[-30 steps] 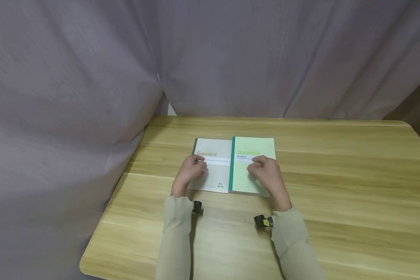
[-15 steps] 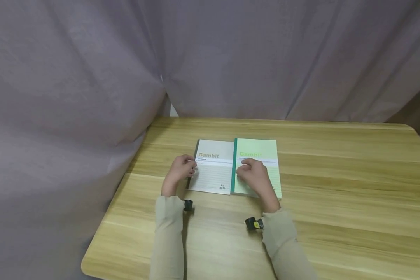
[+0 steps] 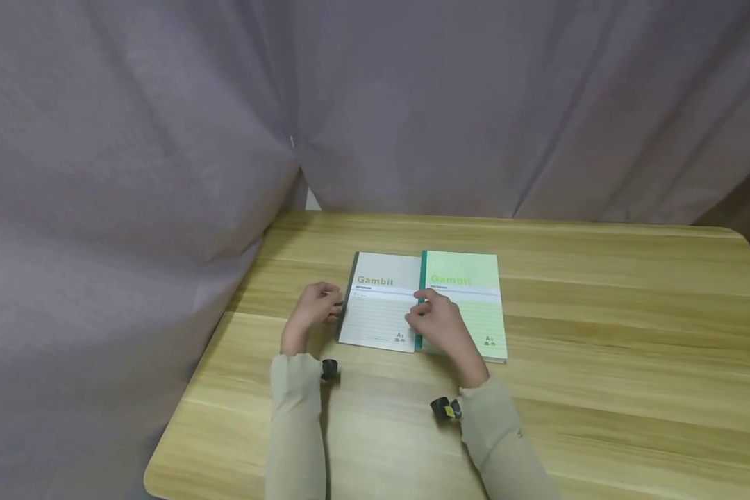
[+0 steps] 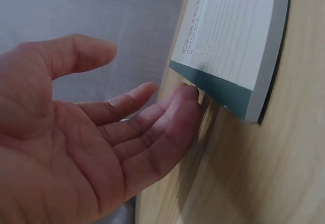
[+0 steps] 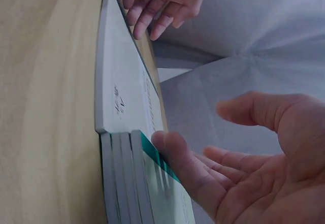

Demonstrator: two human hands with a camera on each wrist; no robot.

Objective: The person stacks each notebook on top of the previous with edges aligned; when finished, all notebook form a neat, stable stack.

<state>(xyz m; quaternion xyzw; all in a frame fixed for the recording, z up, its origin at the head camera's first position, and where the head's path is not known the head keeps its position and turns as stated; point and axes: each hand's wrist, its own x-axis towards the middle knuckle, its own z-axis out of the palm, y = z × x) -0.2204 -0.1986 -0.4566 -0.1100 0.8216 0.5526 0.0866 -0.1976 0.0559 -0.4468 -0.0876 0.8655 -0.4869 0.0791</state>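
Note:
A white notebook [image 3: 378,319] with a dark spine lies on the wooden table. Against its right side is a green-covered notebook [image 3: 469,319] with a green spine, the top one of a stack [image 5: 124,178]. My left hand [image 3: 312,309] is just left of the white notebook's spine. In the left wrist view its relaxed fingertips [image 4: 190,94] are close by that spine; whether they touch cannot be told. My right hand [image 3: 437,319] is over the green notebook's spine, thumb and fingers apart. One fingertip [image 5: 160,140] overlaps the spine in the right wrist view; contact is unclear.
The wooden table [image 3: 631,333] extends right and toward me. Behind it and to the left hangs a grey curtain [image 3: 400,104]. Small black cameras [image 3: 440,408] are worn at both wrists.
My left hand has moved left, from above the white notebook to beside its spine. My right hand has shifted left across the green cover to its spine. The notebooks lie as before.

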